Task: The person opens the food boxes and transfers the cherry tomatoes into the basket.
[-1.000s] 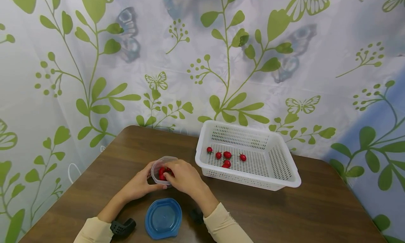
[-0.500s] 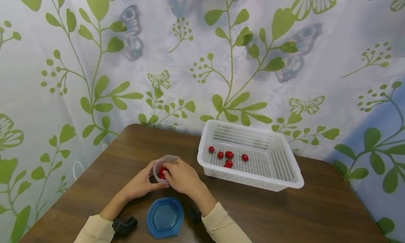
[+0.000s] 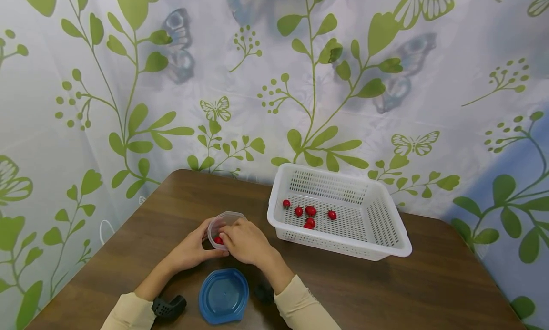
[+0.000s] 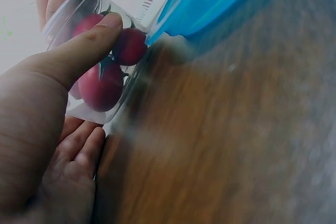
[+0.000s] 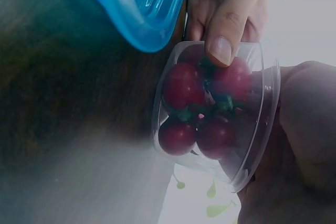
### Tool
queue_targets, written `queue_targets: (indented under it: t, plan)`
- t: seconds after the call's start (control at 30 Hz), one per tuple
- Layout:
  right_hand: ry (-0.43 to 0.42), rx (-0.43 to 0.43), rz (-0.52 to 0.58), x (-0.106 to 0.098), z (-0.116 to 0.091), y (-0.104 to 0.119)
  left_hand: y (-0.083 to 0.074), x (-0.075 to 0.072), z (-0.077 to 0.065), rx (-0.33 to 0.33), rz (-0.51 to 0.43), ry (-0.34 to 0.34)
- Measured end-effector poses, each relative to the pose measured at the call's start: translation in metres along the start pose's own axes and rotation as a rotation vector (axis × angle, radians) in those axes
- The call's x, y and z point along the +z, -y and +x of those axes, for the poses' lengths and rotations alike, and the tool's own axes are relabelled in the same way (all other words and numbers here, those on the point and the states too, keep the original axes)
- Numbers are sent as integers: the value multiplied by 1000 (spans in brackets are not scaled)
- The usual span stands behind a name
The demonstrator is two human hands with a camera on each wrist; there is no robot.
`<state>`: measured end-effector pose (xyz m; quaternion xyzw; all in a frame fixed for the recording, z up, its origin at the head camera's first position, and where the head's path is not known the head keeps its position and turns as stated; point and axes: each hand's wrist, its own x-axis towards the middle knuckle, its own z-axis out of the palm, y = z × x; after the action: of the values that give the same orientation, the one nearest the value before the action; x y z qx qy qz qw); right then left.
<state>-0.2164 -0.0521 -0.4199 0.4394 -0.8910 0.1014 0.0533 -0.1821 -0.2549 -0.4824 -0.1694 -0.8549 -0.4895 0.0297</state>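
Note:
A clear plastic container (image 3: 216, 221) with cherry tomatoes (image 5: 184, 85) in it stands on the table at the left of centre in the head view. My left hand (image 3: 191, 248) grips it from the left, the thumb lying across its near side in the left wrist view. From the right, my right hand (image 3: 248, 241) reaches over the rim with its fingers bent down into the container. Those fingertips are hidden, so whether they pinch a tomato cannot be seen. Through the clear wall, several tomatoes with green stems show in both wrist views. A blue lid (image 3: 223, 295) lies just in front.
A white perforated basket (image 3: 343, 244) stands on the right, behind my right hand, with several cherry tomatoes (image 3: 310, 210) on its floor. The brown wooden table (image 3: 364, 292) extends to the right. A leaf-patterned curtain (image 3: 257, 106) hangs behind the table.
The head view has shifted slightly. My right fingers have moved a little in the container, and less red shows beside them. My left hand keeps its grip, and the basket's tomatoes look the same.

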Motion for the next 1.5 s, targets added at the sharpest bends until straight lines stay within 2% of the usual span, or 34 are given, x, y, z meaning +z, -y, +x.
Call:
queue_targets:
  t: [0.13, 0.23, 0.43, 0.57, 0.8, 1.03, 1.27, 1.5]
  plan:
    - [2, -33, -18, 0, 0, -2, -1, 0, 0, 1, 4, -4]
    - [9, -42, 13, 0, 0, -4, -3, 0, 0, -10, 11, -7]
    - [44, -40, 227, -1, 0, -10, -4, 0, -1, -25, 35, -12]
    - [55, -81, 326, -3, 1, -14, -3, 0, -1, -18, 23, -7]
    - [35, -118, 398, -6, 0, -16, -1, 0, -1, 1, 21, -10]
    - [33, -140, 420, -10, -1, -17, -2, 0, -1, 1, 15, -10]
    - [40, -93, 475, -12, -3, -20, -3, -1, -1, 9, 3, -7]
    - [-6, -57, 530, -15, -4, -21, -2, 0, -1, -5, 7, 4]
